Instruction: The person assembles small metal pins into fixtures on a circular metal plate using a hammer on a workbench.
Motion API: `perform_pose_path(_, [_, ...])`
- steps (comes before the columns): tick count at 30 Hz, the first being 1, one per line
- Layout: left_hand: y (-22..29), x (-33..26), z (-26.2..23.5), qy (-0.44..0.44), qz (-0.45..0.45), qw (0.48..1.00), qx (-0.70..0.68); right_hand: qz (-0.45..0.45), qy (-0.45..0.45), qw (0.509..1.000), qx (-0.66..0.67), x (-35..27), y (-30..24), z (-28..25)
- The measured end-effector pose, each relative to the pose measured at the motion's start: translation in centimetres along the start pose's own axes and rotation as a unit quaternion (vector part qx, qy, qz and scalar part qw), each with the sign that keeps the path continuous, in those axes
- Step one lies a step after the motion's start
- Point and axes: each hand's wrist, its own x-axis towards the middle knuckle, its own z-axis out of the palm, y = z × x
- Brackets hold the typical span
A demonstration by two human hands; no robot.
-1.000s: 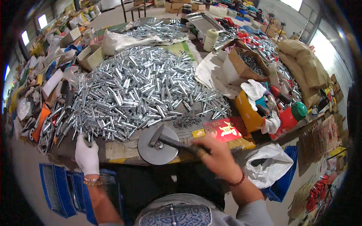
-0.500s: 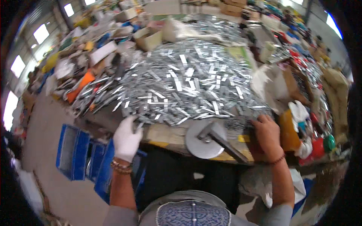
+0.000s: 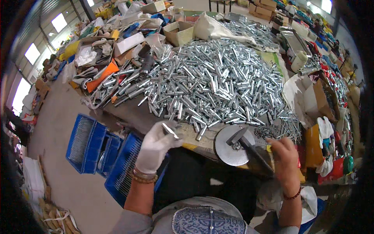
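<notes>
Our left hand, in a white glove, hangs to the left of the round metal disc, its forearm rising from the lower edge and its fingers curled round one shiny metal tube, which slants out of the grip. Our bare right hand is to the right of the disc, wrist low and fingers half bent toward it; whether they pinch anything we cannot tell. The hammer lies with its head on the disc and its handle running right, toward that hand. Just beyond the disc, to the right, we see a small heap of nails; farther beyond, the big pile of tubes covers much of the table. Blue trays sit lower, left of the disc. Lettering on the packages farther off is too small for us to read.
</notes>
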Motion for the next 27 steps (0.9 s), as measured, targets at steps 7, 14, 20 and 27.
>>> perform_pose_path(7, [-1.8,1.8,2.4,-0.120,0.057,0.941,0.311,-0.077,-0.077,0.994,-0.010,-1.2,-4.3,2.5])
perform_pose_path(14, [-1.6,-0.3,6.0,-0.172,0.021,0.966,0.190,-0.094,-0.085,0.992,-0.011,-1.4,-4.6,3.8])
perform_pose_path(20, [-4.1,-0.4,7.4,-0.203,0.204,0.874,0.391,-0.098,-0.050,0.994,-0.011,-0.7,-4.2,5.2])
perform_pose_path(27, [-3.7,0.3,8.0,-0.219,0.297,0.787,0.494,-0.093,-0.058,0.994,-0.016,-1.0,-3.4,5.3])
